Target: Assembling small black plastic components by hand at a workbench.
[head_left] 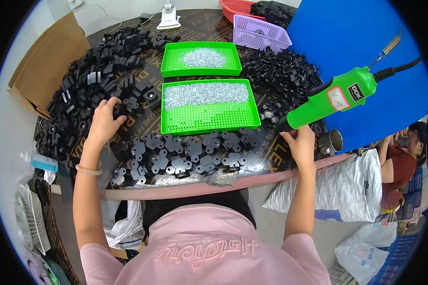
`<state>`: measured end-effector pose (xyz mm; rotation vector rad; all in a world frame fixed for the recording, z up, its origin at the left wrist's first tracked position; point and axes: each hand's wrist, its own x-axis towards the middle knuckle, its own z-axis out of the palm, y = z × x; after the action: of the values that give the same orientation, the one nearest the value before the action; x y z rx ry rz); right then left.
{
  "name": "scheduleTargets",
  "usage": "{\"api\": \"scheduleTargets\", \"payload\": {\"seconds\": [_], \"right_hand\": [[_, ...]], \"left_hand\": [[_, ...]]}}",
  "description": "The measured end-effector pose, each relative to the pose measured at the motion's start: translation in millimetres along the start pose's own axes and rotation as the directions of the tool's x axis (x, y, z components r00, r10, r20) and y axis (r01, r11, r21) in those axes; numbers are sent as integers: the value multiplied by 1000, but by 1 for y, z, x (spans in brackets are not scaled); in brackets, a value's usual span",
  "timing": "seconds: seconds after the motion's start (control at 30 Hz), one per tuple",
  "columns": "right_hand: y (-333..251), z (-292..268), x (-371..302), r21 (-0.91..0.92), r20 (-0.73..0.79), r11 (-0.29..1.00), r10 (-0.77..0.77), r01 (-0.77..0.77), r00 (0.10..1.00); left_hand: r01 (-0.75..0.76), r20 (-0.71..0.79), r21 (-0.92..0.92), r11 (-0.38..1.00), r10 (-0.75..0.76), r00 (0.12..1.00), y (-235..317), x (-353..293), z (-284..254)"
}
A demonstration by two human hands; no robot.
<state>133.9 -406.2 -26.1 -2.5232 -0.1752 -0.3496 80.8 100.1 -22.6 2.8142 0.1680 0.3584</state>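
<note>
My left hand (108, 119) reaches into the heap of black plastic parts (95, 80) at the left. Its fingers and thumb curl around a small black plastic part (118, 112). On the right, my right hand (301, 145) has thumb and forefinger close together beside the dark nose of a green electric screwdriver (325, 102). What those fingertips hold is too dark to make out. The screwdriver hangs tilted from a coiled spring (392, 46). Between my hands, black parts with grey hexagonal faces (179, 165) lie in rough rows along the table's near edge.
Two green perforated trays (199, 124) (171, 59) hold small silvery pieces. Small black pieces (283, 71) are heaped at right, below a purple basket (252, 28). A metal cup (331, 141) stands near the right edge. Cardboard (52, 61) and a blue panel (352, 42) flank the table. Another person (399, 159) sits at right.
</note>
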Motion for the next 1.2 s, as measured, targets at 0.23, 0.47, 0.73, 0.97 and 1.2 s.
{"api": "scheduleTargets", "payload": {"seconds": [0.23, 0.47, 0.73, 0.97, 1.2], "right_hand": [[13, -10, -12, 231, 50, 969, 78, -88, 996], [-1, -9, -27, 535, 196, 798, 205, -280, 959], [-22, -37, -61, 505, 84, 840, 181, -198, 980], [-49, -44, -77, 597, 158, 777, 128, -198, 979], [-87, -18, -90, 833, 197, 535, -41, -145, 980]], "left_hand": [[89, -92, -295, 951, -121, 988, 19, -26, -19], [70, 57, -993, 96, -136, 989, 84, -85, -47], [251, 213, -917, -312, 149, 966, 112, -122, -17], [292, 260, -913, -285, 146, 955, 136, -131, -6], [339, 279, -838, -428, 198, 940, 155, -136, -4]]}}
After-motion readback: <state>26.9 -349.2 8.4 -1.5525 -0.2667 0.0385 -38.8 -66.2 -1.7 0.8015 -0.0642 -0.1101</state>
